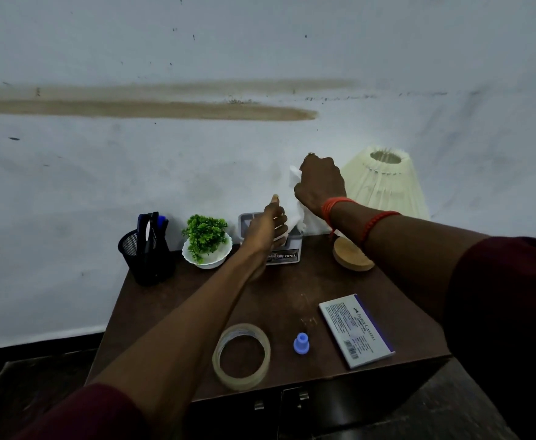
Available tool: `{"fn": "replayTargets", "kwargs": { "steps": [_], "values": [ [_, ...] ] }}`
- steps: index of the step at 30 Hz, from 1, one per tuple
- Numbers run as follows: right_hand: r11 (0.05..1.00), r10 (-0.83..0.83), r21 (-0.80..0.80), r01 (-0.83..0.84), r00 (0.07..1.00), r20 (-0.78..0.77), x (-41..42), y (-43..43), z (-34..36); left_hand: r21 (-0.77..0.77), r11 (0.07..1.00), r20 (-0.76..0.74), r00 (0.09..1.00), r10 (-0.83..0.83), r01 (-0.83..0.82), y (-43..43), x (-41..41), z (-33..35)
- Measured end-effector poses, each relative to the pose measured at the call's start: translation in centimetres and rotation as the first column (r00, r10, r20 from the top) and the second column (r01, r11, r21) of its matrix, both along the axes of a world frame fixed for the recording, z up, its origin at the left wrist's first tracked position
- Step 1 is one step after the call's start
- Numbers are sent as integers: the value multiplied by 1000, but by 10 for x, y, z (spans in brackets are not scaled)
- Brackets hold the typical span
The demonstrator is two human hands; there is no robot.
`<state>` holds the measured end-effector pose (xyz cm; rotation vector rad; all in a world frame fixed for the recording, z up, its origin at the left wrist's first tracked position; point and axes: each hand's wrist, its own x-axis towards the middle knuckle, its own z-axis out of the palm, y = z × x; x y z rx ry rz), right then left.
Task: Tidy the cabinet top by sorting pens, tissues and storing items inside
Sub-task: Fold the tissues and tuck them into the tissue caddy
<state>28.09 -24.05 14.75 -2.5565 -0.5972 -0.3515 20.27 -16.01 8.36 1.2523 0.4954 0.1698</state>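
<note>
Your right hand [320,185] pinches the tissue [295,198]; your left hand [268,228] grips the holder [287,249] at twelve o'clock. Yank hard, and the paper tears or bumps the lamp [384,185] at one o'clock

The cabinet top [292,287] was dark brown wood-look board, matt and faintly scuffed. The pen cup [146,252] was black wire mesh. The plant [204,235] looked plastic, in a glossy white bowl [206,257]. The tissue [295,198] was soft white paper. The lamp shade [384,185] was pleated cream cloth above a smooth pale wooden base [352,257]. The tape roll [242,355] was clear and shiny. The cap [301,343] was blue plastic. The box [355,330] was printed card.
</note>
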Motion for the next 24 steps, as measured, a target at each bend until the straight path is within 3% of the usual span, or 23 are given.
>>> {"fn": "replayTargets", "kwargs": {
  "steps": [17, 24],
  "values": [
    [999, 46, -27, -43, 993, 112, 1, 3, 5, -48, 999, 9, 1000, 22, -21, -6, 11, -9],
    [999, 42, -37, -40, 998, 51, 2, 6, -4, -82, 996, 0, 1000, 29, -29, 1, 13, -7]
  ]
}}
